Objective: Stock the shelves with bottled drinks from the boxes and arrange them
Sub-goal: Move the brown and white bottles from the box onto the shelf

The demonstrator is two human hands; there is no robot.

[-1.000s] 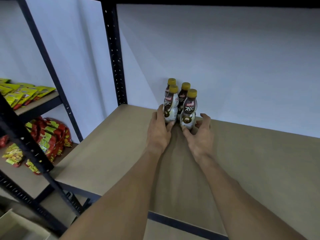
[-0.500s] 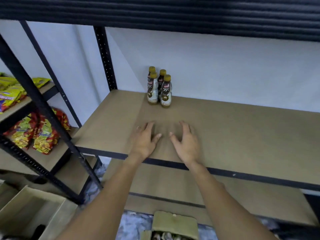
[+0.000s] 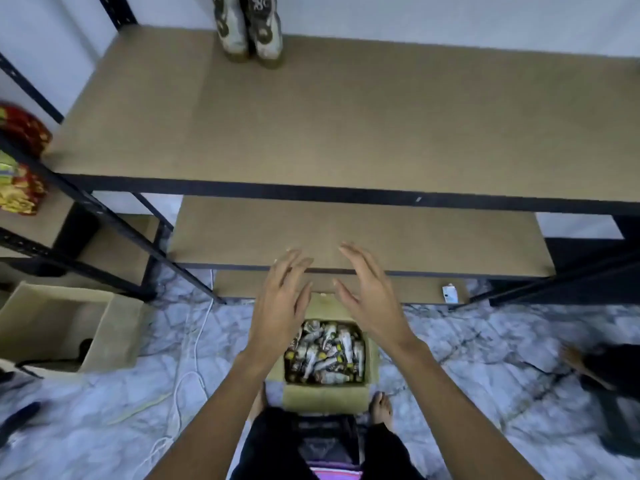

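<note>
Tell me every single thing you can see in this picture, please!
Shelf boards: three, tan, black-framed, stacked levels.
Shelf bottles: two showing, white and brown, back of the top board, tops cut off.
Bottle box: one, brown cardboard, on the floor between the feet.
Boxed bottles: many, whitish, lying jumbled inside.
Second box: one, brown cardboard, floor at left.
Snack packets: several, red and yellow, in the left rack.
Cable: one, white, floor.
Left hand: one, open, above the bottle box.
Right hand: one, open, beside it.
Feet: two, bare, on the floor.
</note>
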